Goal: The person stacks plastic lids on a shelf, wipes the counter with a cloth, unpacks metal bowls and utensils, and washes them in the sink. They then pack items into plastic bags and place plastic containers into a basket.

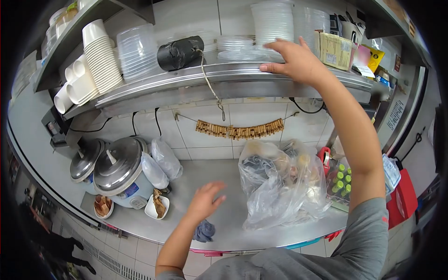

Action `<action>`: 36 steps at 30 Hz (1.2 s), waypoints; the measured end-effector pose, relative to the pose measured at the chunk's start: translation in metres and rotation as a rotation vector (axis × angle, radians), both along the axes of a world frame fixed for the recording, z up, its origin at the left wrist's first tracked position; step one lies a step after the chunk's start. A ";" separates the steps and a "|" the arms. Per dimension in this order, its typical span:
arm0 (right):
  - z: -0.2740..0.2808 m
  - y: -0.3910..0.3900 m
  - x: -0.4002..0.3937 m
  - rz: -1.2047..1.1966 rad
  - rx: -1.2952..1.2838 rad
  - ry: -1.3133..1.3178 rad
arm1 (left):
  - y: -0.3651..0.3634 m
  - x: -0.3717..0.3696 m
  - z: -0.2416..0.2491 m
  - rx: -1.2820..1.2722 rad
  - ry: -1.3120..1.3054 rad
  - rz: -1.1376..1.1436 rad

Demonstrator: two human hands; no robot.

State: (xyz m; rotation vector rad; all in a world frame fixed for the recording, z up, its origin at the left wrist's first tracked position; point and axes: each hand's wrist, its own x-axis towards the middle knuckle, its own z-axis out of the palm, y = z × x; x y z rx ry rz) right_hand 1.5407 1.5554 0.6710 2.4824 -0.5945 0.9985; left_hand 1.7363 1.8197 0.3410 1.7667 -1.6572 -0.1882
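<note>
My right hand (296,60) is raised to the metal shelf (154,86), its fingers spread and its thumb at the shelf's front edge. Its fingertips overlap the clear plastic lids (238,53) lying there, with a tall stack of lids (273,23) just behind. Lower down, my left hand (205,200) is over the steel counter (210,175), fingers apart and holding nothing. A crumpled grey-blue cloth (204,231) lies close below that hand. To its right sits a bulging clear plastic bag (282,186) with wrapped items inside.
Two rice cookers (119,165) stand at left, near a small white bowl (157,206). Stacked paper cups (100,56), plastic tubs (135,51) and a black cylinder (179,52) line the shelf. Clothespins (240,129) hang on a cord. Green-capped bottles (340,179) stand at right.
</note>
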 end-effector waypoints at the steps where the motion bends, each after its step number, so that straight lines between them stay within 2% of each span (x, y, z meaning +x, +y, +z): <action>1: 0.008 0.001 -0.003 0.061 0.079 0.058 | -0.002 -0.011 0.057 -0.160 -0.176 -0.023; 2: 0.012 0.000 -0.008 0.055 0.079 0.058 | -0.002 -0.022 0.111 -0.323 -0.348 -0.043; 4: 0.015 -0.006 -0.017 0.334 0.129 -0.066 | -0.008 -0.026 0.183 -0.588 -0.551 0.044; 5: 0.016 -0.009 -0.019 0.332 0.137 -0.058 | -0.017 -0.023 0.213 -0.712 -0.616 0.077; 7: 0.014 -0.016 -0.020 0.386 0.070 -0.404 | -0.046 -0.020 0.265 -0.770 -0.613 0.063; 9: 0.018 -0.008 -0.023 0.358 0.107 -0.503 | -0.080 -0.022 0.300 -0.752 -0.776 0.087; 10: 0.020 -0.008 -0.024 0.333 0.122 -0.598 | -0.099 -0.019 0.306 -0.790 -0.909 0.090; 12: 0.020 -0.025 -0.022 0.379 0.187 -0.607 | -0.140 -0.005 0.306 -0.877 -1.039 0.129; 13: 0.020 -0.032 -0.018 0.553 0.401 -0.677 | -0.138 -0.012 0.310 -0.870 -1.034 0.123; 14: 0.021 -0.038 -0.016 0.729 0.611 -0.744 | -0.134 -0.017 0.320 -0.563 -0.833 0.114; 15: 0.021 -0.042 -0.018 0.757 0.631 -0.768 | -0.131 -0.022 0.328 -0.264 -0.630 0.104; 16: 0.022 -0.049 -0.020 0.759 0.624 -0.773 | -0.130 -0.021 0.330 -0.268 -0.636 0.102; 18: 0.027 -0.059 -0.023 0.552 0.409 -0.621 | -0.124 -0.019 0.332 -0.512 -0.736 -0.063; 20: 0.030 -0.062 -0.026 0.532 0.391 -0.580 | -0.119 -0.020 0.339 -0.489 -0.754 -0.091; 22: 0.033 -0.051 -0.024 0.512 0.380 -0.535 | -0.122 -0.017 0.345 -0.720 -0.476 -0.142; 24: 0.033 -0.038 -0.019 0.883 0.875 -0.534 | -0.127 -0.022 0.361 -0.726 -0.422 -0.163; 25: 0.032 -0.045 -0.014 0.973 0.835 -0.408 | -0.131 -0.025 0.370 -0.846 -0.555 -0.158; 26: 0.029 -0.052 -0.011 0.973 0.836 -0.410 | -0.137 -0.027 0.375 -0.966 -0.690 -0.152; 27: 0.029 -0.051 -0.005 1.024 0.828 -0.439 | -0.145 -0.037 0.376 -1.010 -0.553 -0.178; 28: 0.028 -0.050 -0.002 1.075 0.821 -0.468 | -0.148 -0.045 0.378 -1.008 -0.555 -0.178; 30: 0.030 -0.047 -0.008 1.058 0.782 -0.389 | -0.150 -0.056 0.383 -0.845 -0.391 -0.173; 31: 0.030 -0.042 -0.014 0.937 0.685 -0.343 | -0.154 -0.054 0.383 -0.841 -0.387 -0.170; 32: 0.029 -0.038 -0.020 0.818 0.585 -0.293 | -0.160 -0.048 0.387 -0.880 -0.528 -0.028; 33: 0.025 -0.038 -0.025 0.820 0.588 -0.288 | -0.168 -0.041 0.392 -0.913 -0.671 0.115; 34: 0.019 -0.038 -0.032 0.614 0.129 -0.366 | -0.177 -0.031 0.398 -0.908 -0.668 0.119; 35: 0.014 -0.038 -0.037 0.390 -0.324 -0.426 | -0.189 -0.019 0.406 -0.946 -0.782 0.138; 36: 0.013 -0.033 -0.043 0.395 -0.321 -0.421 | -0.199 -0.011 0.412 -0.983 -0.896 0.157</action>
